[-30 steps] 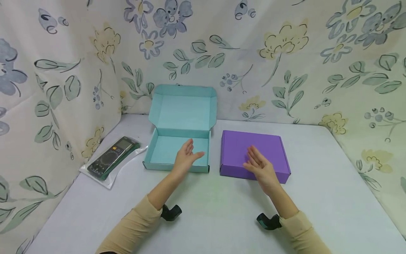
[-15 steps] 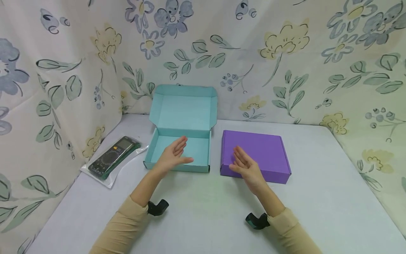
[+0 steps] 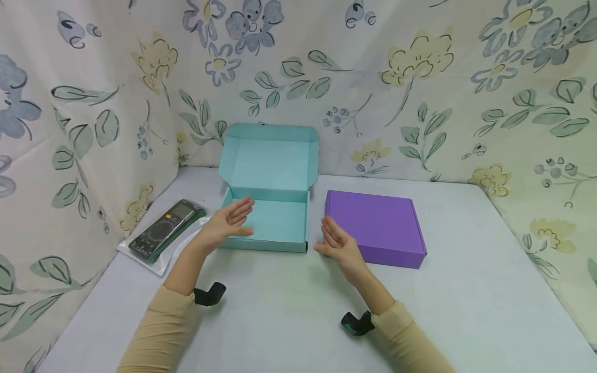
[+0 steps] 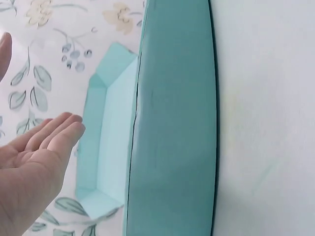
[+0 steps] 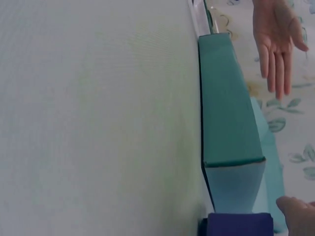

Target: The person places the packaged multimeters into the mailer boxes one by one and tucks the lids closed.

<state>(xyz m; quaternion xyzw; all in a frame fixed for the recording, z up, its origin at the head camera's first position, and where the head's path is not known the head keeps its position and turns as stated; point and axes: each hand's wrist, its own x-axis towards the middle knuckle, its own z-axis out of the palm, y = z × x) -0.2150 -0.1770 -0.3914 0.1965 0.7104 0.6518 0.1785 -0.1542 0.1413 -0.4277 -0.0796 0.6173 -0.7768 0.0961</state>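
Note:
My left hand (image 3: 224,225) hovers over the front left corner of a teal cardboard box (image 3: 280,217), whose lid stands raised at the back. Its fingers are straight and hold nothing; the left wrist view shows the same hand (image 4: 37,169) beside the box's front wall (image 4: 177,118). My right hand (image 3: 342,251) is in the air at the front left corner of a closed purple box (image 3: 378,223), palm turned inward, with nothing in it. In the right wrist view only a thumb (image 5: 298,214) of that hand shows, at the lower right.
A multimeter (image 3: 165,228) in clear plastic wrap lies left of the teal box. The boxes stand on a white table (image 3: 280,311). Floral cloth (image 3: 354,93) hangs behind and along both sides. A dark wrist device (image 3: 358,324) juts inward from the right sleeve.
Both hands have swept left: the left from over the teal box's middle to its left corner, the right from over the purple box to its left edge. The boxes and multimeter have stayed put.

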